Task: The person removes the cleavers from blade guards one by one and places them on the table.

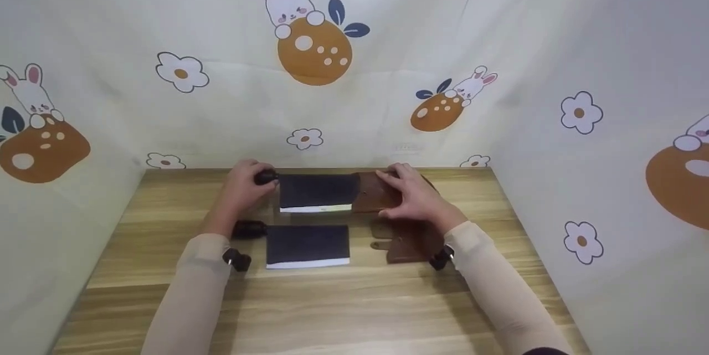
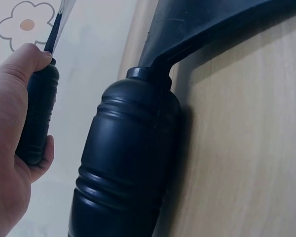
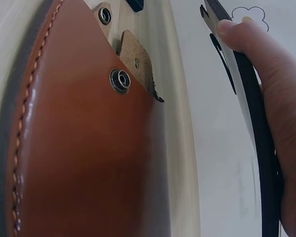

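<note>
My left hand (image 1: 243,186) grips the black ribbed handle (image 2: 42,111) of a cleaver. The cleaver's broad dark blade (image 1: 318,190), with a bright edge facing me, is raised near the back of the table. At the blade's right end is a brown leather sheath (image 1: 368,193), held by my right hand (image 1: 418,194), thumb on the near side. I cannot tell how far the blade sits inside it. Nearer me lies a second cleaver (image 1: 307,244) with a similar black handle (image 2: 130,158). A second brown sheath (image 3: 89,133), with stitching and a metal snap, lies below my right hand.
The wood-grain table (image 1: 343,310) runs up to a pale curtain (image 1: 232,111) printed with rabbits, oranges and flowers, which stands behind and on both sides. A dark wrist camera (image 1: 237,259) sits at the left sleeve, another (image 1: 441,258) at the right.
</note>
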Available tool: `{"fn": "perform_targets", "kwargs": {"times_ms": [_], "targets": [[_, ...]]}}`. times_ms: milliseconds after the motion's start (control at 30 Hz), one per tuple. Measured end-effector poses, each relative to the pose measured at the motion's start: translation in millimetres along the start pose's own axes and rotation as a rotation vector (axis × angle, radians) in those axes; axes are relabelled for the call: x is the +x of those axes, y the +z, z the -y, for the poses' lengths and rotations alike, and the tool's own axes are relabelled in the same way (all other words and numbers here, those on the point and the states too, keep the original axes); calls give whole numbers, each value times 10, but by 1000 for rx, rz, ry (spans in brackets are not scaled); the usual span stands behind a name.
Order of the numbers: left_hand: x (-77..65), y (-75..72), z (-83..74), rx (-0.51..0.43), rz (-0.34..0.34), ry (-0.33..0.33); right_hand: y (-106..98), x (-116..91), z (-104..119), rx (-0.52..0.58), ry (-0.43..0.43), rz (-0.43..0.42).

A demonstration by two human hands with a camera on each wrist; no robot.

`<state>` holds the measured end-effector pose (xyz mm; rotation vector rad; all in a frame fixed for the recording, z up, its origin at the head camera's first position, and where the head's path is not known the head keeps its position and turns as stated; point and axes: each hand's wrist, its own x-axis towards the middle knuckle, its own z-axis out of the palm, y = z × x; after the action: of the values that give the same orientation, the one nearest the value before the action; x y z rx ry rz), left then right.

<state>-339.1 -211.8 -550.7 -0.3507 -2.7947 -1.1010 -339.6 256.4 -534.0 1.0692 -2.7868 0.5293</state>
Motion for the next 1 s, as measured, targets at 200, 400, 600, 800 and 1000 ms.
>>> {"fn": "perform_targets", "kwargs": {"times_ms": [200,400,600,800,1000], "targets": [[4,-14,24,7,-2,-12,-8,-30,-26,-5,17,8],[3,-37,46,8,1,-23,-21,-70,-73,4,18,4],[12,-100,75,17,-9,5,-55,-112,-143,-6,18,1],[14,-154,112,24,-23,39,-108,-137,-210,2,10,-18],[28,-195,98,16,-24,29,-161,-160,-268,-2,14,-12]]}}
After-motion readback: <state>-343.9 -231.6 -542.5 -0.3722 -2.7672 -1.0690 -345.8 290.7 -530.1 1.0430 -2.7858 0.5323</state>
